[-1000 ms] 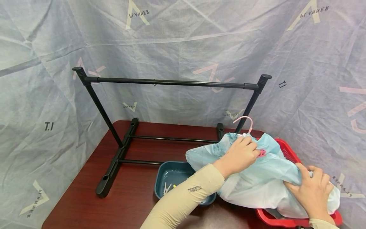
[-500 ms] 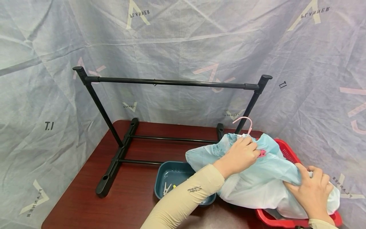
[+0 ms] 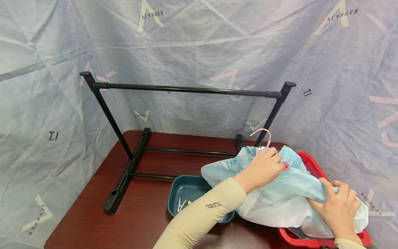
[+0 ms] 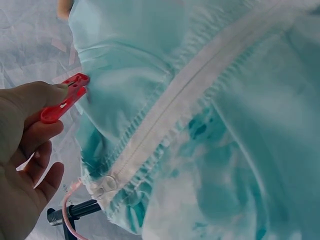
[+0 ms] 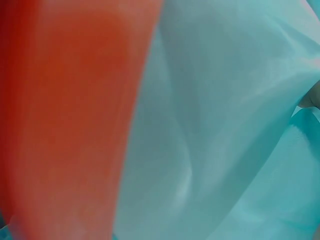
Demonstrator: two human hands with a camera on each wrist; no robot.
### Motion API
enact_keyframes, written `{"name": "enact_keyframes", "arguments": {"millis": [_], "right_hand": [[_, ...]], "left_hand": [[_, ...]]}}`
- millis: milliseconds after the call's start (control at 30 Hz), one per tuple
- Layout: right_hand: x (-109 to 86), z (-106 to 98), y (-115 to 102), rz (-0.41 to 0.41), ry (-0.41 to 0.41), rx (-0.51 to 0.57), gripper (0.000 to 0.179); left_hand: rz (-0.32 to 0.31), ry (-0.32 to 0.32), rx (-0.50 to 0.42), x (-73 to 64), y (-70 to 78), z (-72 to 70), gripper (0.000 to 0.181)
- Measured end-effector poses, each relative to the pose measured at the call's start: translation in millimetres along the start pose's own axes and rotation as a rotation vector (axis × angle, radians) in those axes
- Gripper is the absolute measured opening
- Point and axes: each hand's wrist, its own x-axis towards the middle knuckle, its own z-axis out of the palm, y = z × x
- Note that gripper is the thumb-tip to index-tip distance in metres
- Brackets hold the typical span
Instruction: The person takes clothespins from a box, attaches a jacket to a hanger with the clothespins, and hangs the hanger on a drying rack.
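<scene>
Near the worktop's [image 3: 77,214] right edge, the hook [image 3: 261,130] is now nudged leftward, with the peg [image 4: 70,99] pinched by the left hand [image 3: 262,169], the garment [image 3: 273,204] gripped by the right hand [image 3: 337,207]; pegging seems unfinished.

On the left we wear a close-fitting, pale beige sleeve [image 3: 199,218], lightly creased, with a small dark print [image 3: 213,205] on the forearm, too blurred to read. Our right cuff [image 3: 349,243] matches in beige, and a small black piece [image 3: 325,247] beside it shows only partly.
</scene>
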Motion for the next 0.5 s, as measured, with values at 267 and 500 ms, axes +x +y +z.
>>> {"name": "enact_keyframes", "arguments": {"millis": [267, 500], "right_hand": [[1.7, -0.2, -1.7, -0.008, -0.022, 0.014, 0.084], [3.3, 0.6, -3.7, -0.039, -0.013, 0.008, 0.082]], "left_hand": [[0.046, -0.094, 0.015, 2.7, -0.3, -3.4, 0.027], [0.076, -0.125, 0.024, 3.7, -1.0, -3.6, 0.028]]}}
